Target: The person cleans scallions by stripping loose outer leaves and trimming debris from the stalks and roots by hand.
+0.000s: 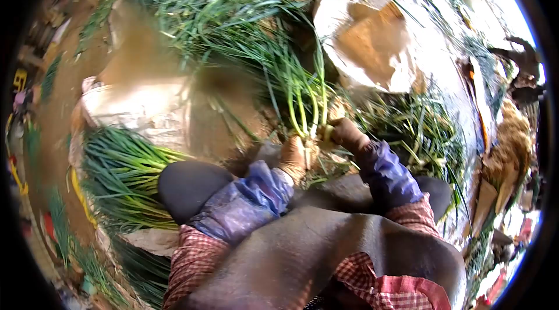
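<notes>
My left hand (293, 158), in a tan glove, is closed round the pale lower ends of some green onions (303, 106) in the middle of the view. Close beside it on the right, my right hand (348, 134), also gloved, has its fingers closed at the base of the same stalks. Their green leaves stretch up and to the left, into a large loose heap of onions (215, 13). What exactly lies between the right fingers is too small to tell.
A pile of onions (125, 176) lies by my left knee. Leaf scraps (413, 129) are heaped on the right. Beyond them sits a pale sack (372, 42). Another whitish sack (140, 109) is spread at the left. Part of the view is smeared.
</notes>
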`<state>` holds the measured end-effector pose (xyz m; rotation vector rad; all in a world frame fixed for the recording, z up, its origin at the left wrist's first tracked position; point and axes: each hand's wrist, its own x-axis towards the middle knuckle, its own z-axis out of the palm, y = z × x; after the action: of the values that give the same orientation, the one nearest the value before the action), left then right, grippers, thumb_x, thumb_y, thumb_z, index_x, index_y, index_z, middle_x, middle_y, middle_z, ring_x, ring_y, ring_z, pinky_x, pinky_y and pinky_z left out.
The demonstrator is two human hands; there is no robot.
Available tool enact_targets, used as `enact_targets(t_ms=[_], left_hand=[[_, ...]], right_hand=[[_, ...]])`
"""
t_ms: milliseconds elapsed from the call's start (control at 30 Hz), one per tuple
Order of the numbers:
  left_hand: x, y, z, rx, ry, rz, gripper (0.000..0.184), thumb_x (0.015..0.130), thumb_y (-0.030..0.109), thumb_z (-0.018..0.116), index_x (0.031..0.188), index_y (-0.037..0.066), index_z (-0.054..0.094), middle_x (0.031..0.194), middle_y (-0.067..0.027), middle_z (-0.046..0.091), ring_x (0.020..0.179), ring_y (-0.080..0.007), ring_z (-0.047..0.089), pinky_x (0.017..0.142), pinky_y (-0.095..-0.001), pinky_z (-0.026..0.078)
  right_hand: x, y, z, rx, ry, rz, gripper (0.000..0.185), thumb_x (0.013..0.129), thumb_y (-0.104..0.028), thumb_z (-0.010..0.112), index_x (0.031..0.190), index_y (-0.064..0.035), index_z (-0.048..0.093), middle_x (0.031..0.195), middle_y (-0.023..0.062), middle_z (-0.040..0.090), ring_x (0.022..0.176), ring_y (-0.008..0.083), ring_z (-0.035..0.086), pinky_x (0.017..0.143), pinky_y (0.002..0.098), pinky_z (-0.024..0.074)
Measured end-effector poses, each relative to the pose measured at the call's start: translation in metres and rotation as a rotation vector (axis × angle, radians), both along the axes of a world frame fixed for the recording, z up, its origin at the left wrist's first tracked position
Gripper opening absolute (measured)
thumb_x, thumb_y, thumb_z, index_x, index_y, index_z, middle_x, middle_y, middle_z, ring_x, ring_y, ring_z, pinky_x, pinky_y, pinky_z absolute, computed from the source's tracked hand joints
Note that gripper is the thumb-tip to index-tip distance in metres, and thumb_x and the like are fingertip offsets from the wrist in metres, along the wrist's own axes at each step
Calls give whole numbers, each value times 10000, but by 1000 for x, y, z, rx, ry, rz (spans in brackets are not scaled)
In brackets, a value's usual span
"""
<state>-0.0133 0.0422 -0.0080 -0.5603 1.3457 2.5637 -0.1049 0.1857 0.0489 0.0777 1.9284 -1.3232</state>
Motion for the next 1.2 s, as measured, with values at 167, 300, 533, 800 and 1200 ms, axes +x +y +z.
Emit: enact_targets(t_ms=[167,300,533,800,1200], left_hand=[[-7,2,-55,119,75,87,157,788,176,572,883,51,572,723,-68,567,618,-209,544,570,-341,459],[-9,-2,4,187,56,49,166,754,63,632,916,34,614,751,-57,623,662,-186,602,591,-293,508],[-18,-8,21,249,280,48,142,870,160,576,894,21,596,845,-73,639,764,-177,624,611,-282,517],[-22,-27,72,907,434,-77,261,764,24,625,1017,20,561,920,-48,578,880,-183,558,836,-277,462],[-15,-33,56,375,-16,308,310,831,146,574,1128,59,548,848,-44,573,769,-123,550,643,-270,467]], right_hand=[[4,-2,0,260,957,390,66,771,-132,633,723,-93,653,566,45,584,481,188,553,455,307,440],[7,-15,21,55,992,392,266,758,-155,683,559,-54,537,470,86,457,403,157,423,389,318,317],[21,-15,67,-130,813,398,196,785,-110,649,620,-49,565,520,-9,466,496,94,439,456,249,348],[-9,70,13,486,718,748,84,746,-145,625,699,-78,608,636,73,587,602,180,576,602,324,467],[-133,136,-160,592,946,924,146,797,2,487,889,-75,571,807,68,566,739,207,558,708,352,492]])
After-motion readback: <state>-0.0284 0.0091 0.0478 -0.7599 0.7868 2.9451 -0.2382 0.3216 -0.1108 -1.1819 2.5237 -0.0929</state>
